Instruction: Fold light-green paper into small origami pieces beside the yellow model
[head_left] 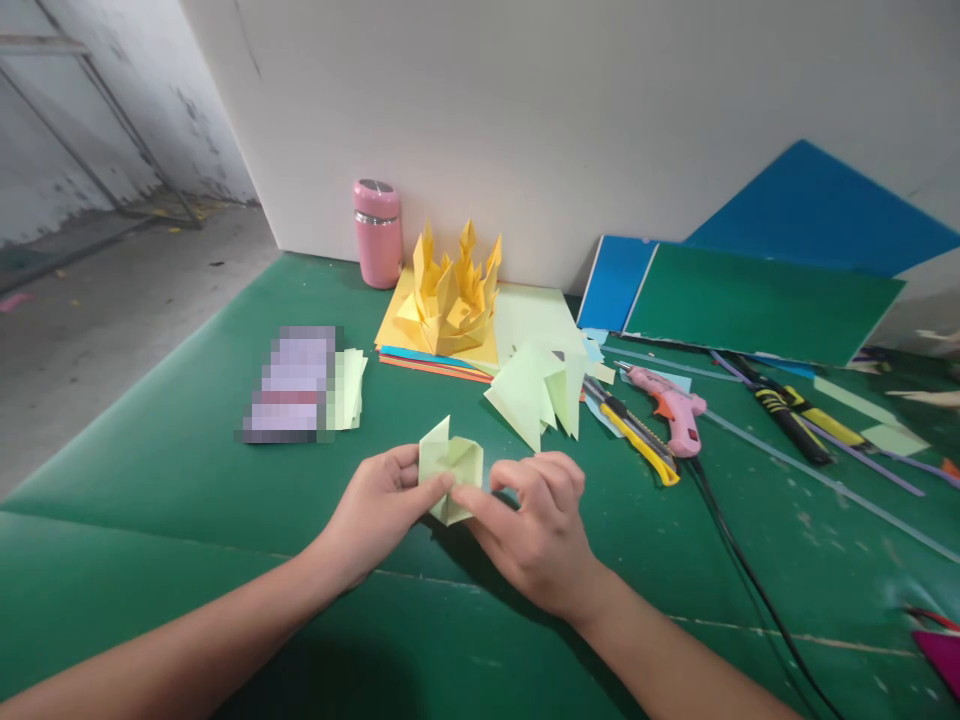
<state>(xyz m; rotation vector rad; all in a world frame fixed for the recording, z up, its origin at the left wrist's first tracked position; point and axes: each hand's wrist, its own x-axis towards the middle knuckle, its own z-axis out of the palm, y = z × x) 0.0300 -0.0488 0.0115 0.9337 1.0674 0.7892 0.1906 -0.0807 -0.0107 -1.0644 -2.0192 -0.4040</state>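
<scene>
Between my hands, above the green table, is a pale green sheet of folded paper (466, 462) with creases and one pointed flap standing up on its left. My left hand (390, 497) grips its left side, thumb across the front. The thumb of my right hand (536, 515) presses on the lower front of the paper; its other fingers are curled, partly out of sight behind it. Beyond my right hand lie several pale green folded paper pieces (521, 390). Farther back, a yellow folded-paper crown (450, 310) rests on a stack of coloured paper (386, 335).
A pink flask (379, 240) stands against the white wall. At left are a blurred-out phone-like object (292, 385) and small green papers (350, 390). To the right lie a yellow utility knife (637, 440), a pink glue gun (671, 410) with a black cord, pliers (787, 420) and paper strips.
</scene>
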